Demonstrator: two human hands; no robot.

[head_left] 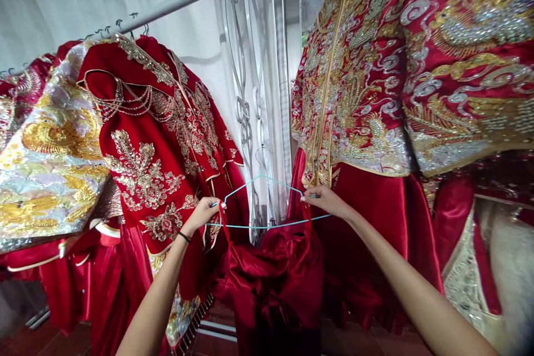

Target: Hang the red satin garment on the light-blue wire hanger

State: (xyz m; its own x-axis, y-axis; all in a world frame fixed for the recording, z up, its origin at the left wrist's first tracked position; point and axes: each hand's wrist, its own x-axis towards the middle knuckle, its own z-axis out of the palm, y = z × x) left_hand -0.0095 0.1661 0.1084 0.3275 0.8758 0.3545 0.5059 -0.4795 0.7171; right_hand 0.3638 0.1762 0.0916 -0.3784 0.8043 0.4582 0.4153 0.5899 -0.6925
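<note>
In the middle of the head view, a thin light-blue clothes hanger [261, 226] is held up in front of me with its hook at the top. My left hand [205, 212] pinches the hanger's left shoulder together with a red strap. My right hand [327, 200] pinches the opposite shoulder, close to the other strap. From these straps a dark red satin dress [275, 272] hangs below the hanger's bottom bar. Its lower part is dark and runs out of the picture.
On the left, a white rail [179, 3] carries several garments, including a red embroidered jacket [162, 139] and a gold-and-silver one [62, 150]. Red-and-gold beaded jackets [359, 83] hang close on the right. Behind the hanger stands white scrolled ironwork [237, 67] before a pale curtain [183, 44].
</note>
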